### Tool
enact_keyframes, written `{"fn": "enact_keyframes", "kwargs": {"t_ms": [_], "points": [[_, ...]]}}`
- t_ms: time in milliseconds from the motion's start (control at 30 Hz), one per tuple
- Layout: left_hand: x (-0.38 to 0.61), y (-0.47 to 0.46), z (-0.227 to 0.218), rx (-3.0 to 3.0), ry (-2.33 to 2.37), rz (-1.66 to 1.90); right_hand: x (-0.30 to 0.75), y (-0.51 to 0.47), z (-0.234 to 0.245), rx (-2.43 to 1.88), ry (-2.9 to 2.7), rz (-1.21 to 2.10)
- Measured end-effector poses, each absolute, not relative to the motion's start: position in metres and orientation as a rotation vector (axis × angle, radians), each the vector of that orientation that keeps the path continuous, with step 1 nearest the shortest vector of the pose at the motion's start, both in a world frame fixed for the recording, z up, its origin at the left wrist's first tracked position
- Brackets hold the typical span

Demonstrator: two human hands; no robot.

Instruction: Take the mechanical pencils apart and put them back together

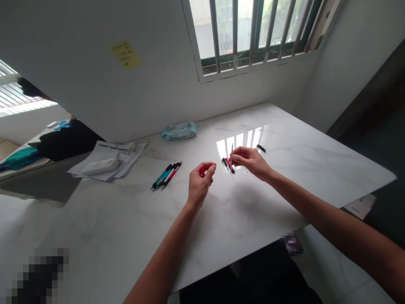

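Curled fingers on my left hand [200, 181] close around a short red pen part [202, 171]; most of it is hidden in the palm. My right hand [249, 160] pinches a thin pen refill [232, 162], held nearly upright above the table. Just behind and below it lie loose red and black pen parts [225, 164], partly covered by the fingers. A black pen piece [261, 147] rests beyond my right hand. Left of my left hand, several pens [166, 175] with teal, black, white and red barrels lie side by side.
A blue wet-wipes pack [179, 131] sits against the wall on the marble-patterned table [126, 228]. Papers [106, 158] with a white device [101, 166] on them lie at the left. Above the table are a barred window [249, 38] and a yellow note [126, 54].
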State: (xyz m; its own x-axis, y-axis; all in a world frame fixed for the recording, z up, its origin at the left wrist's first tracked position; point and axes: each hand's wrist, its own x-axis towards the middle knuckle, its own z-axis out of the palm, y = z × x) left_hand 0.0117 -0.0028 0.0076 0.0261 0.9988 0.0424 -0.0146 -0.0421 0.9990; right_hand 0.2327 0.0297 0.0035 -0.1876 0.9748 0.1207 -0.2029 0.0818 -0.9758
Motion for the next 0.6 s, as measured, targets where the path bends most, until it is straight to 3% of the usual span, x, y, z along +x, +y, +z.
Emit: {"fn": "enact_keyframes", "kwargs": {"t_ms": [400,600], "points": [[0.061,0.034,0.031,1.327,1.165,1.343,0.251,0.025,0.002,-0.913,-1.594,1.223],[0.087,0.053,0.037,1.612,1.252,1.195,0.343,0.071,-0.008,-1.346,-1.672,0.796]]}}
